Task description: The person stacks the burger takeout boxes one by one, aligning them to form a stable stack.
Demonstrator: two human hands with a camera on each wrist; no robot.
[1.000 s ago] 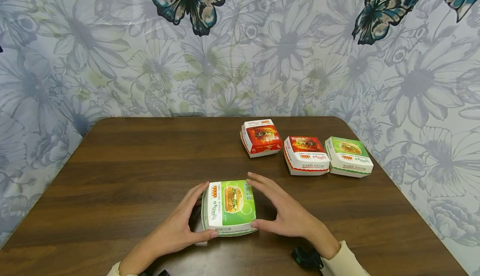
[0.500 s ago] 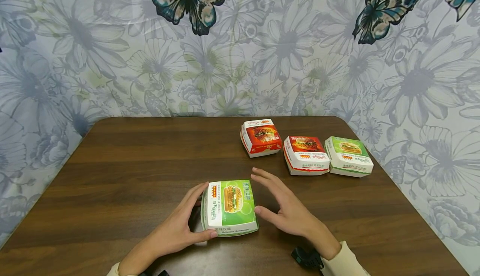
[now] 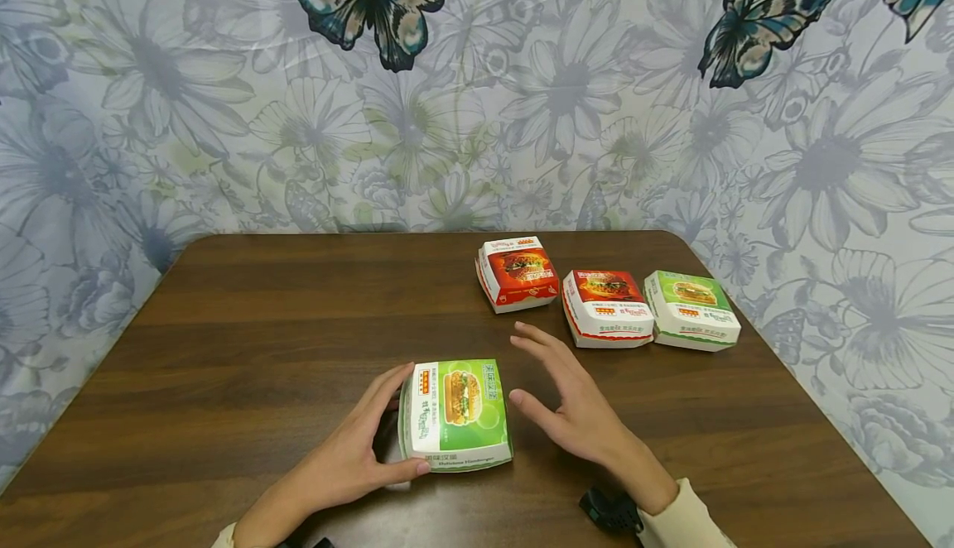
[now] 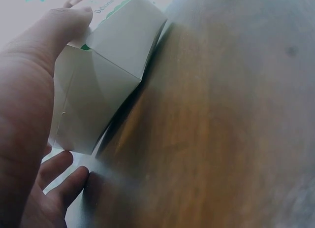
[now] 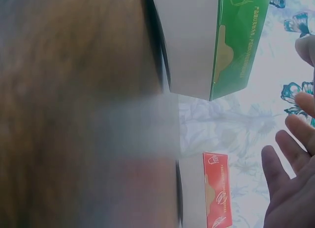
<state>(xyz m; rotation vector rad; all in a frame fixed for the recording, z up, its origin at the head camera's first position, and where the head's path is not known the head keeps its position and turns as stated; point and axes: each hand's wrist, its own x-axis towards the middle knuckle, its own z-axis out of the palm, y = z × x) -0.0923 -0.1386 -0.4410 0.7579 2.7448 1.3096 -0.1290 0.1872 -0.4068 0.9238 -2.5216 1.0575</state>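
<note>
A green-and-white burger box [image 3: 471,406] lies on the brown table in front of me. My left hand [image 3: 363,454] grips its left side, the thumb on the near corner and the fingers at the far corner. In the left wrist view the thumb lies over the edge of the burger box [image 4: 106,73], while other fingertips show beneath. To the right of the box, my right hand [image 3: 575,409] hovers apart from it with spread fingers, holding nothing. The right wrist view shows these loose fingers of the right hand [image 5: 294,176] beside the green box [image 5: 235,50].
Farther back on the right stand a red burger box [image 3: 519,273], a red-and-white burger box [image 3: 609,310] and another green-and-white burger box [image 3: 693,311]. The latter two sit side by side. Behind the table [image 3: 313,300] hangs a flowered, butterfly-patterned cloth [image 3: 447,142].
My right hand has left the right side of the box and drawn back to the right, its fingers spreading. The left hand has kept its place on the box.
</note>
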